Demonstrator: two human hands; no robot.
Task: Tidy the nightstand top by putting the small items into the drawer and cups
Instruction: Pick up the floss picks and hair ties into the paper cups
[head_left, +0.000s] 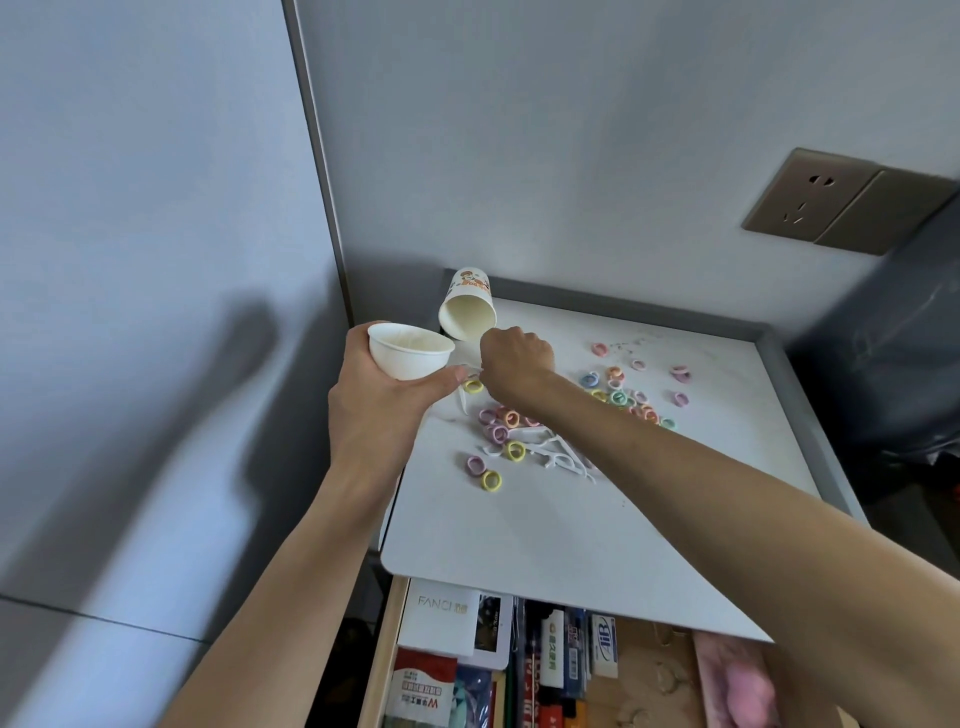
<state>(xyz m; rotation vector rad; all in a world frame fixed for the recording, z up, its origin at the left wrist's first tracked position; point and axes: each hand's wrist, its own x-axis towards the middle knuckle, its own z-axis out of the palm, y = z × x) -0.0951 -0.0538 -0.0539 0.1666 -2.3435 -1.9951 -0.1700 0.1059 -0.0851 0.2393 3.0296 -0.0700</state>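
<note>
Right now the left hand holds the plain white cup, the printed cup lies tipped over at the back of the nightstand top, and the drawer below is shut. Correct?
Not quite. The head view shows the drawer pulled open, with boxes and packets visible inside. The rest stands: the left hand holds the plain white cup, and the printed cup lies tipped over at the back of the nightstand top.

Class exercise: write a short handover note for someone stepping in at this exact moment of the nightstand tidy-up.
Left hand: holds the white paper cup upright at the top's left edge.
Right hand: fingers closed, seemingly pinching a white floss pick beside the cup.
Printed cup: lying on its side at the back, apparently empty.
Hair ties and floss picks: scattered over the nightstand top.
Drawer: open below, already well filled.
Done: little visible. Left: nearly everything.
</note>
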